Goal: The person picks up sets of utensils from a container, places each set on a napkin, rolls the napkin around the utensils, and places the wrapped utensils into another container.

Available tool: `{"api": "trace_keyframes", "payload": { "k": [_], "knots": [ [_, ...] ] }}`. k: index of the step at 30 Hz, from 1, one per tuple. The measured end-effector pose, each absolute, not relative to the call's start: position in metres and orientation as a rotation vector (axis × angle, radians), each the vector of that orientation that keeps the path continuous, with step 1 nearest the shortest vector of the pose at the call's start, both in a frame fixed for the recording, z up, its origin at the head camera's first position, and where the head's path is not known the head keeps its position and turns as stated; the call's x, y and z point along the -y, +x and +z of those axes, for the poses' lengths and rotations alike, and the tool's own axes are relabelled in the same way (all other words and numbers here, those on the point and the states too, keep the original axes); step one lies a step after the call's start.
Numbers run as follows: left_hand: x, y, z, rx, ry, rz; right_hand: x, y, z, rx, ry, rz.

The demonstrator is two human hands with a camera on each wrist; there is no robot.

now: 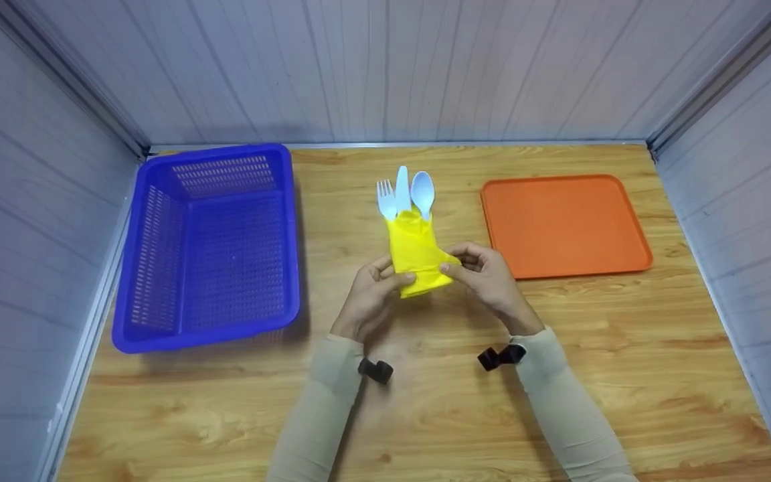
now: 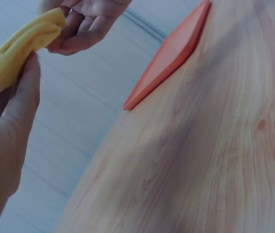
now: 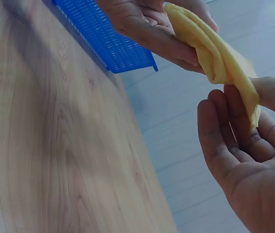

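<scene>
A yellow napkin [image 1: 415, 248] is folded around a white fork [image 1: 386, 199], a knife [image 1: 403, 189] and a spoon [image 1: 422, 192], whose heads stick out of its far end; their handles are hidden inside. My left hand [image 1: 373, 293] pinches the napkin's left lower edge, thumb on top. On the other side, my right hand [image 1: 487, 280] pinches a flap that juts out to the right. In the right wrist view the napkin [image 3: 215, 46] appears as a thick, layered fold held above the table between both hands.
To the left stands a blue perforated plastic basket [image 1: 292, 234]. An orange tray [image 1: 566, 227] lies at the right on the wood-grain table [image 1: 419, 415]. Pale panel walls [image 1: 385, 73] enclose the back and both sides.
</scene>
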State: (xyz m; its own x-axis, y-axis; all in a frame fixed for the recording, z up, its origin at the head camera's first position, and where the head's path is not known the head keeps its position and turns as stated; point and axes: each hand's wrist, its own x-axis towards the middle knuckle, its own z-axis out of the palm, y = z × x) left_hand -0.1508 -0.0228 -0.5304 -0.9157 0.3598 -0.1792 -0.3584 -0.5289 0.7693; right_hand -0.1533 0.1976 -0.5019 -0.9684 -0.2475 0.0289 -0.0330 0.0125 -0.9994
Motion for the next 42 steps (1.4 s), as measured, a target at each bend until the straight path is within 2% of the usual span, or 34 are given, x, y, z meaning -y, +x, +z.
{"api": "trace_keyframes", "payload": {
  "k": [11,19,23,32,37,42],
  "knots": [
    [0.017,-0.144,-0.533,-1.287,0.047,2.497,-0.194,-0.15,-0.503,-2.257,-0.39,-2.056],
    [-0.005,-0.131,-0.529,-1.762,0.073,2.55,-0.18,-0.143,-0.503,-3.029,-0.299,-1.731],
    [-0.021,-0.124,-0.529,-1.894,0.064,2.638,-0.171,-0.141,-0.505,-3.15,-0.331,-1.681],
    [-0.034,-0.119,-0.527,-1.918,0.034,2.699,-0.164,-0.139,-0.51,-3.049,-0.397,-1.781],
    [-0.025,-0.125,-0.526,-1.901,0.062,2.642,-0.173,-0.141,-0.509,-2.633,-0.37,-1.998],
    [-0.005,-0.132,-0.523,-1.87,0.196,2.495,-0.186,-0.143,-0.507,-2.242,-0.3,-2.154]
  ]
}}
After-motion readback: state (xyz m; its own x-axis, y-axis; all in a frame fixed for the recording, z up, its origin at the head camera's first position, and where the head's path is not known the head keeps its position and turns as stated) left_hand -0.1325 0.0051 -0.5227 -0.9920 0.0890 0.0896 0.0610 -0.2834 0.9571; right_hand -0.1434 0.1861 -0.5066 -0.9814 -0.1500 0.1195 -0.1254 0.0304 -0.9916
